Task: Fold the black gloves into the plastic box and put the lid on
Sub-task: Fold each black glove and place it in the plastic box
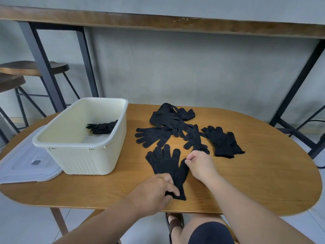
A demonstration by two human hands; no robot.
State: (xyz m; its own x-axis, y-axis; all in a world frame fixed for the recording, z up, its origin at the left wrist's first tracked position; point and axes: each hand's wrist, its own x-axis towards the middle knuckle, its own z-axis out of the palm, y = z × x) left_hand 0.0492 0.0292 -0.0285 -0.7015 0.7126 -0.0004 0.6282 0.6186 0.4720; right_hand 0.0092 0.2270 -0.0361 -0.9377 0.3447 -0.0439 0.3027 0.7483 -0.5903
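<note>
At six o'clock on the table [263,173], the left hand [154,191] is pinching the cuff of a limp, light black glove [167,166] while the right hand [200,164] is nipping its thumb edge, and the soft knit looks best held by those edges for folding toward the plastic box [79,155] at nine o'clock.

text: none readable | labels: none | brands: none | numbers: none | lid [26,166]: carries one small dark sticker [36,162], too small and blurred to read | box [82,138]: plain, no print visible
</note>
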